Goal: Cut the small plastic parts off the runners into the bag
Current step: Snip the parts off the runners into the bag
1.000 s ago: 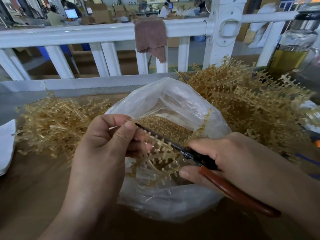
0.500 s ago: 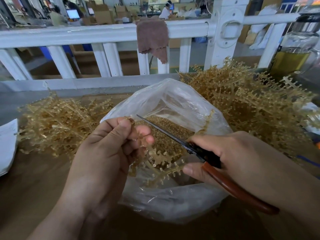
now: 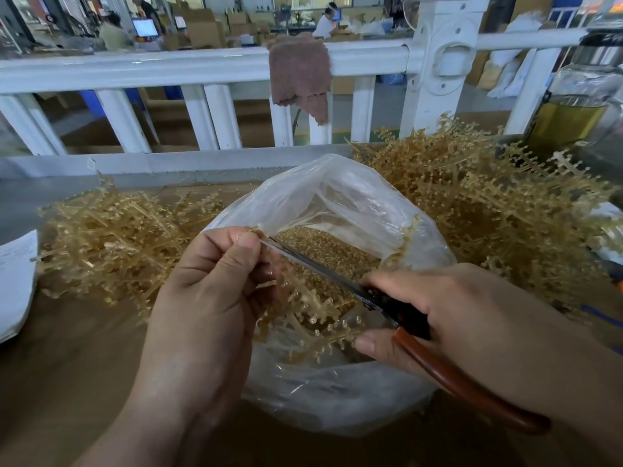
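A clear plastic bag (image 3: 354,396) stands open in front of me, with a heap of small amber cut parts (image 3: 323,247) inside. Over its mouth my left hand (image 3: 205,294) pinches an amber plastic runner (image 3: 313,318) that carries small parts on its branches. My right hand (image 3: 472,318) grips scissors (image 3: 337,278) with brown handles. The long blades lie across the top of the runner, and their tip reaches my left thumb. A second runner (image 3: 401,244) leans inside the bag at its right wall.
A heap of amber runners (image 3: 111,244) lies left of the bag; a bigger heap (image 3: 488,210) lies to the right. A white railing (image 3: 202,65) with a brown cloth (image 3: 300,72) runs behind. A glass jar (image 3: 580,99) stands far right, white paper (image 3: 13,281) far left.
The runner has turned in my left hand, and the hand has risen a little. The scissor blades have shifted along the runner's top edge toward my left thumb.
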